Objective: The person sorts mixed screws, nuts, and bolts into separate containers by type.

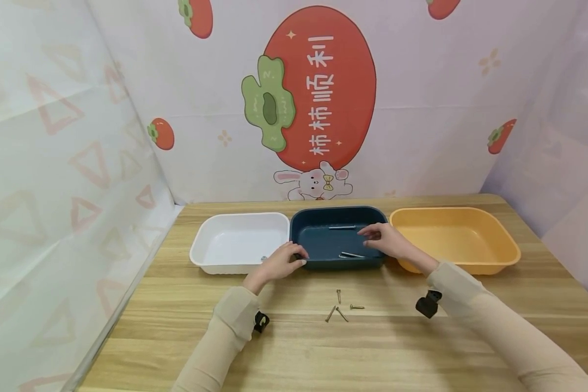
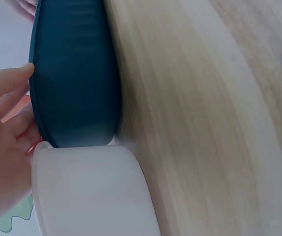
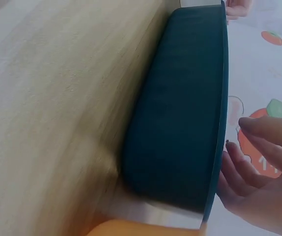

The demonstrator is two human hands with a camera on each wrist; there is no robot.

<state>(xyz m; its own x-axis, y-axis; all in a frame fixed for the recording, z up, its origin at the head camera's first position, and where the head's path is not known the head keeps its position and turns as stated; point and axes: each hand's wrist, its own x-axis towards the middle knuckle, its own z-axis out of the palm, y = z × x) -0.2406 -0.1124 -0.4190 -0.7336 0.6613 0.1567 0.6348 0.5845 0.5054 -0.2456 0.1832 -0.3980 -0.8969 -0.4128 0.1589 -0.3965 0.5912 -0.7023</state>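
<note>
My left hand is at the left front corner of the dark blue tray, fingers loosely bent over its rim. In the left wrist view the thumb tip meets that rim; the other fingertips are partly hidden behind it. Over the tray's right end hovers my right hand, thumb and fingers apart. A tiny dark spot shows by one fingertip in the right wrist view; I cannot tell what it is. Inside the tray lie a long silver screw at the back and silver screws near the front.
To the left stands a white tray with a small shiny piece in its front corner. A yellow tray adjoins on the right. Several brass-coloured screws lie on the wooden table in front.
</note>
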